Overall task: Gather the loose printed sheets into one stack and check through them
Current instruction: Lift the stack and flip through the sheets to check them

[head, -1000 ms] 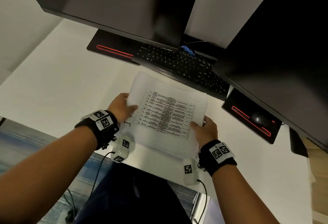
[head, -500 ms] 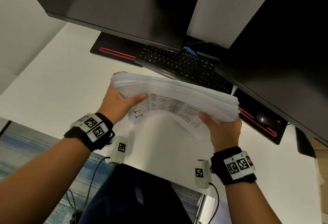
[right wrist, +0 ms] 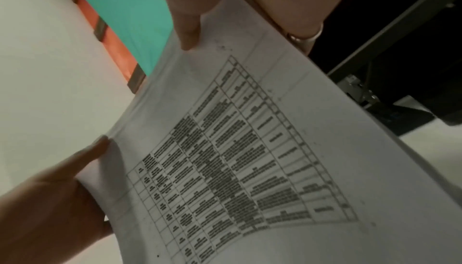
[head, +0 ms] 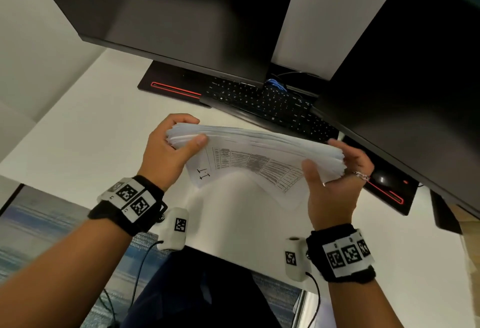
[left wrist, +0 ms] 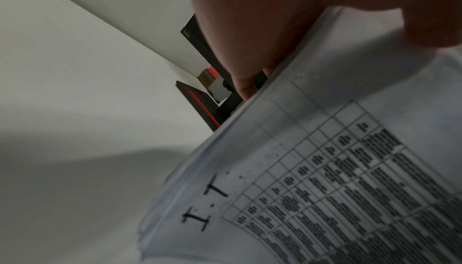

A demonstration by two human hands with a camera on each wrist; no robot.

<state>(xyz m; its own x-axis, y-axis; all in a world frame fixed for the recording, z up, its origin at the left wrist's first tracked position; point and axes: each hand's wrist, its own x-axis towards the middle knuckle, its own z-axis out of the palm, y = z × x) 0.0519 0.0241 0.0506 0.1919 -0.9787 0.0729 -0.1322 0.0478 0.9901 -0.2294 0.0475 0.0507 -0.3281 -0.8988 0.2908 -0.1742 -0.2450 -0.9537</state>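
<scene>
A thick stack of printed sheets (head: pixel 249 151) hangs in the air above the white desk (head: pixel 78 130), its long edge tipped toward me and its middle sagging. The facing page carries a printed table (left wrist: pixel 350 199) and the mark "I.T". My left hand (head: pixel 168 151) grips the stack's left end, thumb on the near face and fingers behind. My right hand (head: pixel 335 177) grips the right end the same way, thumb (right wrist: pixel 187 29) pressed on the page. The left hand's thumb (right wrist: pixel 82 155) also shows in the right wrist view at the sheet's edge.
Two dark monitors (head: pixel 181 16) overhang the back of the desk. Under them lie a black keyboard (head: pixel 265 104) on a black mat with red stripes and a mouse (head: pixel 381 179) at the right. The desk's front edge (head: pixel 233 255) is close to my body.
The stack lay flat on the desk under both hands; since then both hands have lifted it and tipped it up on edge, and it now bows between them.
</scene>
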